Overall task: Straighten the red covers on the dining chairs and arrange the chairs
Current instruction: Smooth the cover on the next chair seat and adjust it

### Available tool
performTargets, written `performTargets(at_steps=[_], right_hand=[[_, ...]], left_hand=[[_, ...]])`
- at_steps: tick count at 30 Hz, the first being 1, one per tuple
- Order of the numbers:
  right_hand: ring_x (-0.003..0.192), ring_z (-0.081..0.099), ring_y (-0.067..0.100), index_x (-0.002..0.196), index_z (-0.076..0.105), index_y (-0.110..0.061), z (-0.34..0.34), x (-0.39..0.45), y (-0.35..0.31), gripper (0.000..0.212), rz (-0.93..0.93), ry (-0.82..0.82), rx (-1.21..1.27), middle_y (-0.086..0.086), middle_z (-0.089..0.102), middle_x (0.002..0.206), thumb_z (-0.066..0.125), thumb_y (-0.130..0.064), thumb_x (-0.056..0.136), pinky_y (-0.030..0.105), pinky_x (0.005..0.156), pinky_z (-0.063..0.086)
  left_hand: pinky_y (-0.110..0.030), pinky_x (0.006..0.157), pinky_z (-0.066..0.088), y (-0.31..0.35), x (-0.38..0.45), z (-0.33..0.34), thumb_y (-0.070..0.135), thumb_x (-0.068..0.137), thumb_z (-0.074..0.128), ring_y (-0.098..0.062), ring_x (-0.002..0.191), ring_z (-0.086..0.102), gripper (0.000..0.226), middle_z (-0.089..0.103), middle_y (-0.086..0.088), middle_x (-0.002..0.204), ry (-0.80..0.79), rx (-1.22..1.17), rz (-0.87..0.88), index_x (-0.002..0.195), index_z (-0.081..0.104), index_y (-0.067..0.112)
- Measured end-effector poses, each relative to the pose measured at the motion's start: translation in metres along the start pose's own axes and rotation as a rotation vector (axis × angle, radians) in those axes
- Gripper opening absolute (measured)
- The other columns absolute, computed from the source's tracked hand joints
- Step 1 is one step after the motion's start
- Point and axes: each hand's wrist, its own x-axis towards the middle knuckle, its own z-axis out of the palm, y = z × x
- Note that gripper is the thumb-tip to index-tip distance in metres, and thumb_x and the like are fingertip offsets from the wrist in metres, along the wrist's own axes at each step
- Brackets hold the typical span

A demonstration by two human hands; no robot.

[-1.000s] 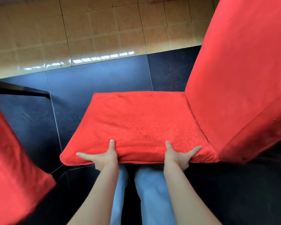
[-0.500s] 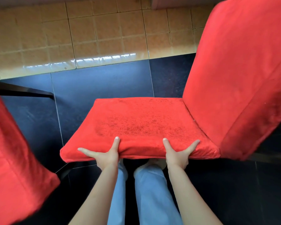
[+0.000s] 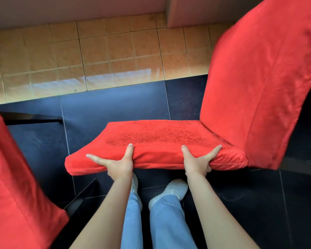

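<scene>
Hands, left and right, grip plush red seat cover; backrest velvety, slab-shaped.

Red-covered dining chair stands on dark tiles, backrest at right, fabric bunched along the seat's near edge

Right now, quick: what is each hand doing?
Left hand: grips the near edge of the red seat cover, thumb on top.
Right hand: grips the same edge nearer the backrest, thumb on top.
</scene>
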Motion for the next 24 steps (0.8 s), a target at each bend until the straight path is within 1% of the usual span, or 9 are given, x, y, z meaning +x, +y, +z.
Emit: performTargets(at_steps=[3, 8, 9, 11, 12, 14, 21, 24], right_hand=[[0.065, 0.051, 0.03, 0.14, -0.02, -0.059, 0.005, 0.007, -0.023, 0.118, -0.003, 0.008, 0.015, 0.025, 0.034, 0.116, 0.077, -0.045, 0.075, 0.054, 0.086, 0.052], [0.062, 0.05, 0.028, 0.142, -0.017, -0.058, 0.013, 0.013, -0.058, 0.115, 0.0, 0.014, 0.022, 0.025, 0.032, 0.119, 0.076, -0.043, 0.076, 0.053, 0.087, 0.052], [0.062, 0.05, 0.028, 0.142, -0.016, -0.057, 0.015, 0.014, -0.065, 0.115, -0.004, 0.017, 0.021, 0.025, 0.032, 0.119, 0.076, -0.043, 0.076, 0.052, 0.086, 0.053], [0.06, 0.051, 0.027, 0.144, -0.014, -0.056, 0.018, 0.016, -0.074, 0.114, -0.011, 0.029, 0.02, 0.026, 0.032, 0.121, 0.076, -0.043, 0.076, 0.044, 0.082, 0.052], [0.059, 0.05, 0.026, 0.144, -0.013, -0.056, 0.019, 0.016, -0.076, 0.113, -0.009, 0.037, 0.02, 0.026, 0.032, 0.122, 0.076, -0.042, 0.076, 0.039, 0.077, 0.049], [0.058, 0.048, 0.025, 0.145, -0.011, -0.055, 0.02, 0.016, -0.076, 0.112, 0.003, 0.048, 0.018, 0.027, 0.031, 0.123, 0.077, -0.041, 0.076, 0.035, 0.071, 0.042], [0.057, 0.05, 0.026, 0.144, -0.012, -0.055, 0.025, 0.017, -0.079, 0.114, 0.018, 0.063, 0.039, 0.027, 0.03, 0.125, 0.078, -0.04, 0.076, 0.034, 0.066, 0.036], [0.056, 0.049, 0.025, 0.144, -0.013, -0.056, 0.026, 0.017, -0.079, 0.116, 0.025, 0.07, 0.041, 0.026, 0.031, 0.125, 0.078, -0.04, 0.075, 0.035, 0.067, 0.036]], left_hand=[[-0.042, 0.104, 0.039, 0.02, 0.001, 0.011, 0.048, 0.064, 0.084, -0.04, 0.116, 0.056, 0.132, 0.054, -0.028, 0.13, 0.013, 0.011, -0.004, 0.145, -0.02, 0.048], [-0.043, 0.101, 0.041, 0.051, 0.005, 0.026, 0.047, 0.065, 0.084, -0.041, 0.113, 0.057, 0.13, 0.055, -0.03, 0.126, 0.044, 0.013, -0.013, 0.146, -0.018, 0.049], [-0.043, 0.1, 0.043, 0.056, 0.006, 0.029, 0.046, 0.065, 0.084, -0.041, 0.112, 0.057, 0.13, 0.055, -0.03, 0.126, 0.046, 0.013, -0.014, 0.146, -0.017, 0.049], [-0.045, 0.099, 0.045, 0.064, 0.008, 0.033, 0.046, 0.065, 0.083, -0.042, 0.11, 0.058, 0.129, 0.056, -0.029, 0.125, 0.052, 0.017, -0.012, 0.146, -0.017, 0.049], [-0.045, 0.099, 0.045, 0.066, 0.008, 0.034, 0.047, 0.065, 0.083, -0.042, 0.11, 0.058, 0.129, 0.056, -0.029, 0.125, 0.056, 0.019, -0.015, 0.146, -0.017, 0.049], [-0.044, 0.1, 0.041, 0.067, 0.007, 0.034, 0.047, 0.065, 0.083, -0.042, 0.111, 0.057, 0.128, 0.056, -0.029, 0.125, 0.067, 0.027, -0.025, 0.146, -0.016, 0.049], [-0.044, 0.102, 0.037, 0.072, 0.005, 0.036, 0.046, 0.067, 0.083, -0.043, 0.114, 0.054, 0.127, 0.053, -0.029, 0.129, 0.069, 0.025, -0.045, 0.146, -0.016, 0.05], [-0.043, 0.1, 0.038, 0.071, 0.005, 0.035, 0.046, 0.066, 0.083, -0.042, 0.114, 0.055, 0.127, 0.053, -0.029, 0.13, 0.064, 0.019, -0.046, 0.146, -0.016, 0.049]])
